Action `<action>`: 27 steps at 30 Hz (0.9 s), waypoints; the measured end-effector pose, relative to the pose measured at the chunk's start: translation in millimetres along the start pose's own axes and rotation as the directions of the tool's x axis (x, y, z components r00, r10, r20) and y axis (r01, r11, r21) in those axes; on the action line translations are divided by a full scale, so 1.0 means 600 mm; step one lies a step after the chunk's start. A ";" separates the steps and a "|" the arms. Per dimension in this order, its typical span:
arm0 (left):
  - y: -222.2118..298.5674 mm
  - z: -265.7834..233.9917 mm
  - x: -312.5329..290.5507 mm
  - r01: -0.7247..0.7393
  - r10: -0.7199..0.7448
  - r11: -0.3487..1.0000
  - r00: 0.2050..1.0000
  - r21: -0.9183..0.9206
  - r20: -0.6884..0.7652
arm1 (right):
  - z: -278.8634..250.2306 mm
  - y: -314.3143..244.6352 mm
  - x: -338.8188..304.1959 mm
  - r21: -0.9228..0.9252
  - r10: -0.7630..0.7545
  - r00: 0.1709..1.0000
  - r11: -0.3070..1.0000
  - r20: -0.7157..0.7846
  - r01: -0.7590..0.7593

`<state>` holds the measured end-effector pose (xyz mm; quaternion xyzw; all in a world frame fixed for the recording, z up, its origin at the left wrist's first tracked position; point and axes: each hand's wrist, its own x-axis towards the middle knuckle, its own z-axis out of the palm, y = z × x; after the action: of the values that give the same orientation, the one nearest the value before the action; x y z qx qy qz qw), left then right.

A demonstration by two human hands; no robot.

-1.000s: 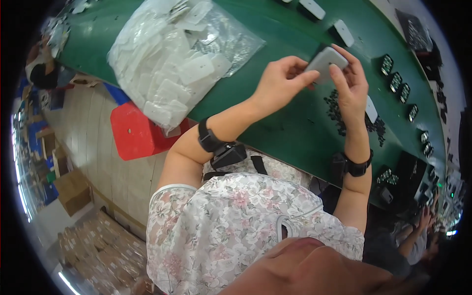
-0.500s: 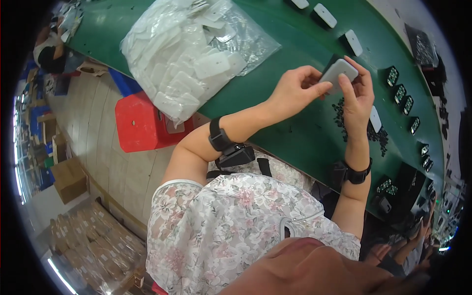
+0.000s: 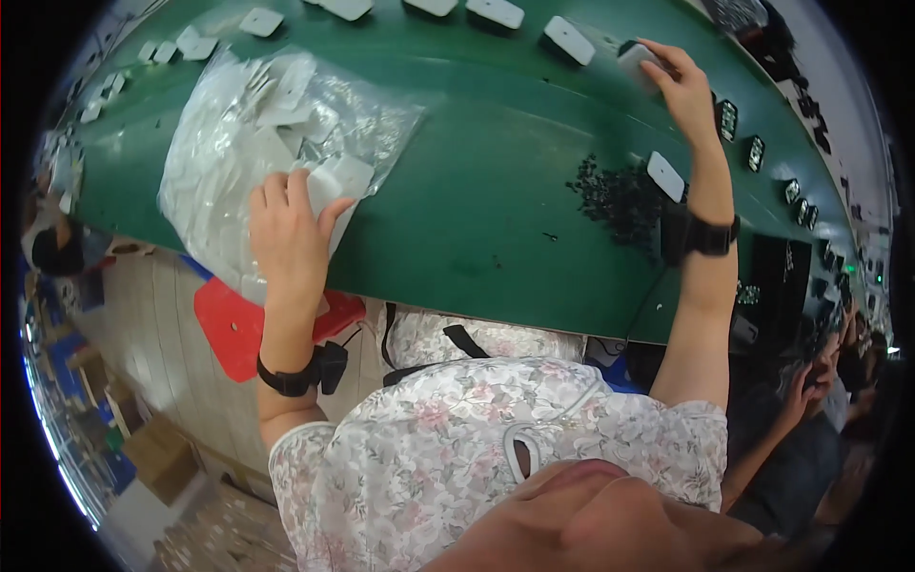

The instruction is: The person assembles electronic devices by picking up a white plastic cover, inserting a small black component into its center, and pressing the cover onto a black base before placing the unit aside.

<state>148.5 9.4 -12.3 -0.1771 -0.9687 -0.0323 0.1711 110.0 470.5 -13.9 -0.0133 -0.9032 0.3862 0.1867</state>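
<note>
- The bag [image 3: 391,119], clear plastic heaped with white plates [image 3: 345,174], serves as the landmark; it lies at the near left of the green table [image 3: 477,200]
- Well to the right of the bag and farther from the person, the right hand [image 3: 684,93] grips a white-topped block [image 3: 637,64] between thumb and fingers; whether the block touches the table is too blurred to tell
- At the near side of the bag, the left hand [image 3: 291,234] rests with fingers bent over the plates and thumb held apart; I cannot tell whether it pinches one
- Beyond the bag and to its right, other white-topped blocks [image 3: 569,41] stand in a spaced line
- Right of the bag lies a loose pile of small black parts [image 3: 615,205], with a single white-topped piece [image 3: 665,176] just beside it; farther right sit dark units with pale dots [image 3: 728,121]
- Judging by the posture, the step in hand is two-sided: the right hand handles a capped block near the line while the left attends to the plates in the bag
- The next move seems to call for a steady, level release on the right, and on the left a fingertip pinch that parts one thin plate from its neighbours
</note>
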 end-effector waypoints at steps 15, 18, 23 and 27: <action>-0.017 -0.020 0.010 0.063 -0.061 0.997 0.996 0.031 -0.072 | 0.028 0.098 0.079 -0.191 0.156 0.955 0.976 0.253 -0.109; -0.037 -0.019 0.032 -0.002 0.015 0.994 0.992 0.105 -0.124 | 0.010 0.086 0.061 -0.222 0.136 0.981 0.970 0.140 -0.103; -0.046 -0.037 0.032 -0.113 0.128 0.975 0.990 0.189 -0.066 | -0.048 -0.022 -0.033 -0.319 -0.012 1.000 0.948 0.020 0.018; -0.020 -0.049 0.040 0.048 -0.089 0.990 0.945 -0.136 -0.316 | -0.067 -0.091 -0.150 -0.423 0.198 0.968 0.899 0.155 -0.116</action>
<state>132.6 2.4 23.5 -0.1461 -0.9295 -0.1277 0.3136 214.0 445.0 20.2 -0.0876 -0.9739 0.2008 0.0591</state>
